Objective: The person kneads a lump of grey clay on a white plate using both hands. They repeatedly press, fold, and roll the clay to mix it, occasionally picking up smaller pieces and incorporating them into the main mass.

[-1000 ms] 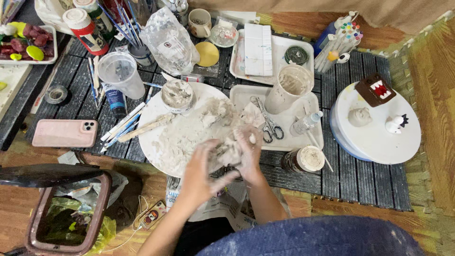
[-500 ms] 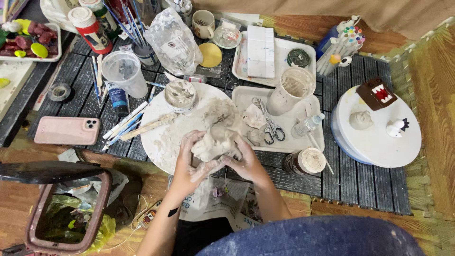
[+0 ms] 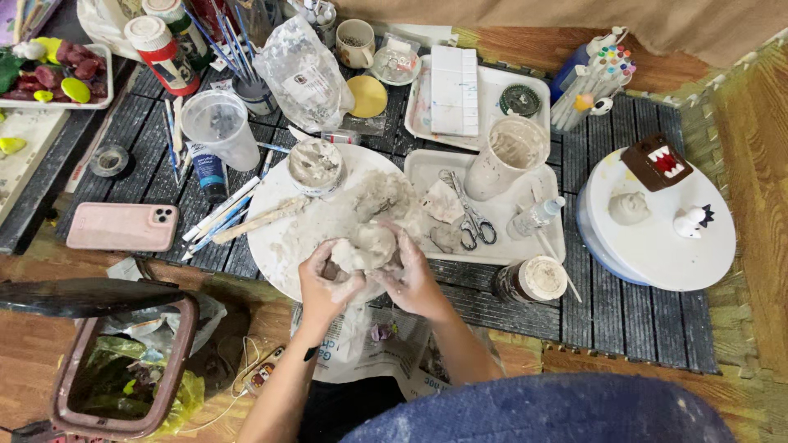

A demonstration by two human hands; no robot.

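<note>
Fingers of both hands wrapped round one pale clay lump (image 3: 367, 246): left hand (image 3: 324, 283) cups it from the near-left, right hand (image 3: 410, 275) from the near-right. Both are smeared grey-white.

Lump sits just over the near edge of the round white work board (image 3: 283, 242), which is caked with clay residue. Looks mid-shaping: lump is a rough ball, no features visible yet, so most forming seems left.

Largest to smallest around it:
- dark slatted table (image 3: 640, 320) under everything
- white turntable (image 3: 657, 254) at right, carrying a small pale head, a brown block figure and a white figure, which look shaped
- white tray (image 3: 419, 168) right of the board, with scissors (image 3: 472, 221)
- clay-smeared tub (image 3: 316, 166) on the far side of the board
- wooden modelling tool (image 3: 258, 220) lying across the board's left rim
</note>
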